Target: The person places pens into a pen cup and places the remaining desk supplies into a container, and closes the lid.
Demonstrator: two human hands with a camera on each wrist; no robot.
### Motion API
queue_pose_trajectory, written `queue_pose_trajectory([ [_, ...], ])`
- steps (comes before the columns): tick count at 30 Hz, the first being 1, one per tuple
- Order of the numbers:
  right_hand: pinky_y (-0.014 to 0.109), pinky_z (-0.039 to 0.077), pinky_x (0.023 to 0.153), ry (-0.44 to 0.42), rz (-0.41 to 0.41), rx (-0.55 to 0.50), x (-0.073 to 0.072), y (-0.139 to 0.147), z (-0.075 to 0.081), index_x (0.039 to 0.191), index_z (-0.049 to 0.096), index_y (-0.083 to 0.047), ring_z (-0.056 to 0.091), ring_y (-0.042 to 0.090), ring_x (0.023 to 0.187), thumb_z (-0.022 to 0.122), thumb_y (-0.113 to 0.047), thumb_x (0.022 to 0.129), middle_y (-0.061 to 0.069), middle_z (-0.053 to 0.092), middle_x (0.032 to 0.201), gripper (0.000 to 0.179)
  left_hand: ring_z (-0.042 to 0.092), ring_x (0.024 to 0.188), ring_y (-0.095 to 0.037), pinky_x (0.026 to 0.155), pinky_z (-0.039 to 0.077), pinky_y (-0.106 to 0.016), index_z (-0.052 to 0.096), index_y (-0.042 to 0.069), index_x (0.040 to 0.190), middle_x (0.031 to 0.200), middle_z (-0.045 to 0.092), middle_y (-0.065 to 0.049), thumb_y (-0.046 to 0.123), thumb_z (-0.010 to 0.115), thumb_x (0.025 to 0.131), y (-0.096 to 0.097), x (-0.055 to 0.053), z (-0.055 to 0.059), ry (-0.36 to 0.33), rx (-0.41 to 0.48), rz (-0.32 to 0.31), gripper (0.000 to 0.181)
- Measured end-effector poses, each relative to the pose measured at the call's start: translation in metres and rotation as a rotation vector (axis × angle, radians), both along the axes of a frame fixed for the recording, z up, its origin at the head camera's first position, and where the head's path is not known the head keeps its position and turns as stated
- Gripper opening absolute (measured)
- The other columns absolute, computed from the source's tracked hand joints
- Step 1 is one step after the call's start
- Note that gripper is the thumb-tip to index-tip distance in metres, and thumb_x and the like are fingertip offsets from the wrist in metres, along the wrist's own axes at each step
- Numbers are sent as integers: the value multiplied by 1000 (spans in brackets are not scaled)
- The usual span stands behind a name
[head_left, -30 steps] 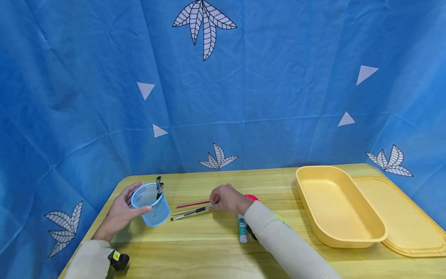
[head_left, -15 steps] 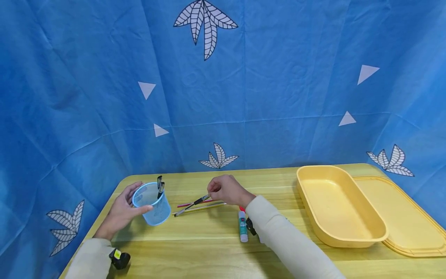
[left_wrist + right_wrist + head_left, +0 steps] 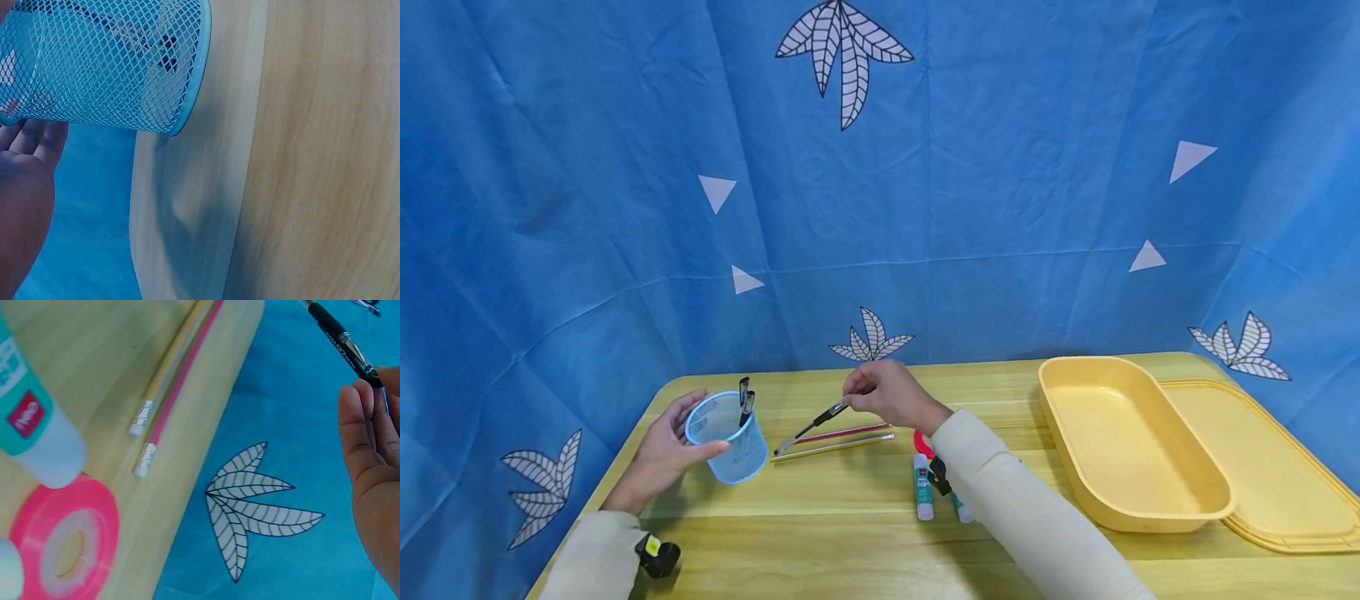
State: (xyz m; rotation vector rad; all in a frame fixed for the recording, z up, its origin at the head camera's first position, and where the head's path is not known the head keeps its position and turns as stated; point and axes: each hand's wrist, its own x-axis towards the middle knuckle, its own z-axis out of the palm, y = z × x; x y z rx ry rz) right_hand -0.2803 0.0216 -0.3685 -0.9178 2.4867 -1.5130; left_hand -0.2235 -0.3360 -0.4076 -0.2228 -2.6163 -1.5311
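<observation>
My left hand [image 3: 658, 458] grips a light blue mesh pen cup [image 3: 737, 457] at the table's left side, thumb on the near side of the rim, fingers round the far side. Two black-capped pens [image 3: 746, 406] stand in the cup. In the left wrist view the mesh wall [image 3: 106, 69] shows the pens through it. My right hand [image 3: 891, 393] pinches a black and clear pen [image 3: 812, 427] by its capped end, the pen slanting down to the left. Below it lie a yellow pencil [image 3: 842, 447] and a red pencil [image 3: 850, 431], side by side with erasers to the right.
A glue stick [image 3: 923, 492] lies under my right forearm, with a second glue stick [image 3: 962, 508] partly hidden. The red tape roll [image 3: 103, 519] is beside them. At the right stands a yellow tray [image 3: 1213, 508], next to its flat lid [image 3: 1262, 458]. A blue curtain [image 3: 1000, 208] hangs behind the table.
My right hand has lifted the pen off the table beside the pencils, raising its capped end and moving slightly left. My left hand and the cup have stayed in place.
</observation>
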Motion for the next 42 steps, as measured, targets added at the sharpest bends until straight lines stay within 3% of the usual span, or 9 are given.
queue_pose_trajectory([
  [20,27,53,74,65,-18,-75,0,-6,35,97,74,-5,65,11,81,71,-8,92,5,73,91,6,40,134,-42,92,39,-6,25,-3,153,152,37,-27,12,82,84,0,2,1,9,23,-4,92],
  [29,27,53,73,64,-24,-100,0,-14,44,99,74,-6,65,15,82,71,-11,94,2,72,90,8,40,135,-42,91,37,-4,25,-3,153,152,36,-27,14,83,83,1,1,1,3,6,6,92],
  [42,25,54,74,94,-26,-135,3,-31,53,97,74,-4,65,11,82,71,-9,93,3,72,90,7,41,134,-42,91,36,-4,24,-4,154,151,37,-28,11,82,84,2,1,4,3,12,-4,92],
])
